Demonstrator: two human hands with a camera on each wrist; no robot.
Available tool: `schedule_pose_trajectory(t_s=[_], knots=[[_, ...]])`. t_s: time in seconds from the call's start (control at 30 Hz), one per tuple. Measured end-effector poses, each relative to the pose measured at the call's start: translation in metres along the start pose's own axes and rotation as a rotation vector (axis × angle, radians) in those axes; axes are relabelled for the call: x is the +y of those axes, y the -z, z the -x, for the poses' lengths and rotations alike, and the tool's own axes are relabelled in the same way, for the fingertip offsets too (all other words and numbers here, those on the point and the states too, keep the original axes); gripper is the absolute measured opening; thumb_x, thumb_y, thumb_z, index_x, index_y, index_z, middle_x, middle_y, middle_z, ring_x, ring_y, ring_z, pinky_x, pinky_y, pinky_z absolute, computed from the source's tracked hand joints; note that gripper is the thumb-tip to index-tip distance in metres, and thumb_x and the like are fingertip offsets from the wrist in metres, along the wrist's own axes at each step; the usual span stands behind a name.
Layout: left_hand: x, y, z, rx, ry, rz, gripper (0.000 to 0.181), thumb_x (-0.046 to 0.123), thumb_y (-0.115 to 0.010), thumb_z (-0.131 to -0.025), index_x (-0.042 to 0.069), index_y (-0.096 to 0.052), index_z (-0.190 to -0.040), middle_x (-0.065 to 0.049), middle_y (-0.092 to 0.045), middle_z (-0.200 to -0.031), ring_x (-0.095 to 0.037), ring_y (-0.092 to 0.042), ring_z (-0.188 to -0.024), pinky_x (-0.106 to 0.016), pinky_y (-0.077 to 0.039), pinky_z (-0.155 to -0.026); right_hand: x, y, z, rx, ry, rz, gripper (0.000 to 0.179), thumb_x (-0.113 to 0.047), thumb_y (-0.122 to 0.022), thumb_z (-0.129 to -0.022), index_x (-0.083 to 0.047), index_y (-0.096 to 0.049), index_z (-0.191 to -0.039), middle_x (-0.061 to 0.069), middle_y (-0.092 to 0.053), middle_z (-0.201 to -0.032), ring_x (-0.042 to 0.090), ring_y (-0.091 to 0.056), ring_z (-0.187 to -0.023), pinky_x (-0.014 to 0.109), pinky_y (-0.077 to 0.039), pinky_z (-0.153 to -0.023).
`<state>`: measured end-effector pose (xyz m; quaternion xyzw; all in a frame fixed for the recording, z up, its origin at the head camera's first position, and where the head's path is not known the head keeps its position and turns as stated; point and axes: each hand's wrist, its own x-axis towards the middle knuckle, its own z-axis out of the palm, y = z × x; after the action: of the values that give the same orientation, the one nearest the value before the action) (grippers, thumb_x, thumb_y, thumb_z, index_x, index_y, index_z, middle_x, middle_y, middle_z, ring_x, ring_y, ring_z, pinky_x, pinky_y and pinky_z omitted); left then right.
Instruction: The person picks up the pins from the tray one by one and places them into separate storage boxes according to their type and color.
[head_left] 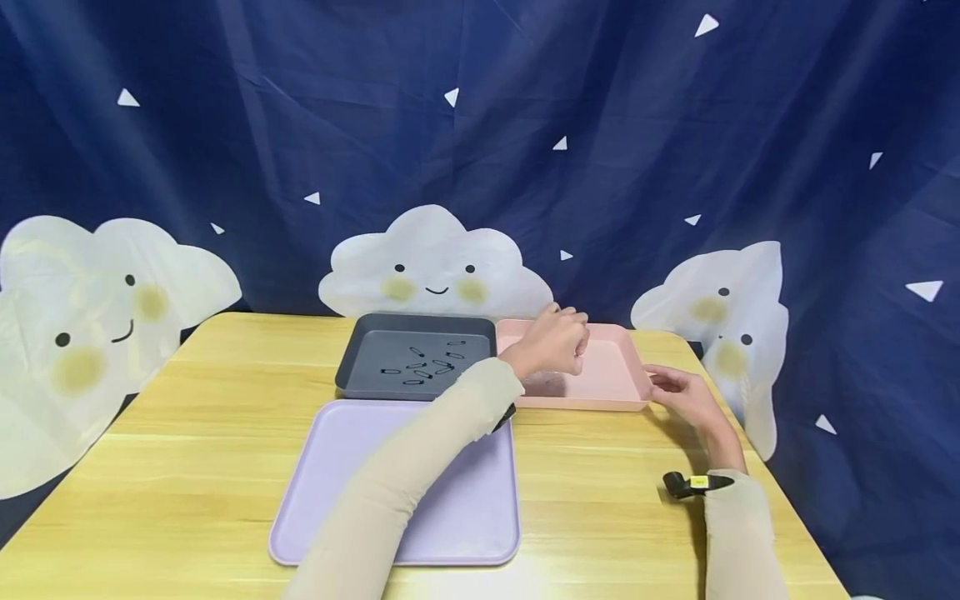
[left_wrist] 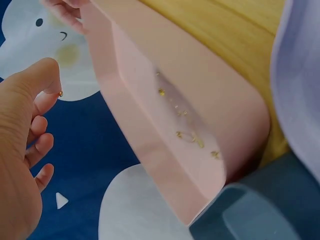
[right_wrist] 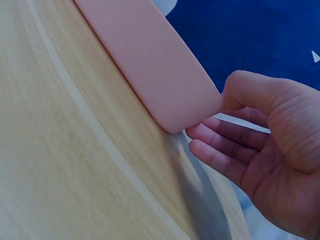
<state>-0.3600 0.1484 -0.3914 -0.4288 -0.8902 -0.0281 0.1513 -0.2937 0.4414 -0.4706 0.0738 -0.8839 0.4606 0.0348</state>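
My left hand (head_left: 553,340) is above the pink tray (head_left: 618,403), its thumb and index finger pinching a small gold safety pin (left_wrist: 61,94) of which only one tip shows. More gold safety pins (left_wrist: 200,142) lie on the pink tray's floor. At that tray's right end, my right hand (head_left: 686,397) holds the corner, thumb at the rim and other fingers curved by the outer wall (right_wrist: 170,75). Several black safety pins (head_left: 417,364) are scattered in the dark grey tray (head_left: 375,325), which stands directly left of the pink one.
A flat lilac tray (head_left: 322,467) lies in front of the dark grey tray, under my left forearm. All the trays are on a wooden table (head_left: 187,467). Behind its back edge hangs a dark blue curtain (head_left: 375,125) with clouds.
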Motion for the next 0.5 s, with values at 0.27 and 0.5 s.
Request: schedule_pose_trajectory(t_s=[0.27,0.5], knots=[[0.003,-0.017,-0.004,-0.009,0.028,-0.024,0.004,0.03,-0.071,-0.075,0.028,-0.074,-0.076,0.011,-0.062,-0.094,-0.013,-0.056,-0.095,-0.035,-0.042,-0.09,-0.001,-0.001,0.0,0.001,-0.001,0.015,0.05,-0.012,-0.071,-0.094,0.006,-0.058,-0.138,0.035,-0.065,-0.122,-0.002,-0.067,-0.091,0.015,-0.052,-0.076],[0.011,-0.024,-0.008,-0.018,0.028,-0.035,0.003,0.03,-0.072,-0.076,0.027,-0.072,-0.074,0.01,-0.063,-0.095,-0.013,-0.056,-0.094,-0.034,-0.042,-0.089,0.0,-0.001,-0.002,0.011,-0.009,0.001,0.05,-0.013,-0.072,-0.093,0.006,-0.059,-0.137,0.033,-0.067,-0.119,-0.006,-0.065,-0.087,0.016,-0.053,-0.075]])
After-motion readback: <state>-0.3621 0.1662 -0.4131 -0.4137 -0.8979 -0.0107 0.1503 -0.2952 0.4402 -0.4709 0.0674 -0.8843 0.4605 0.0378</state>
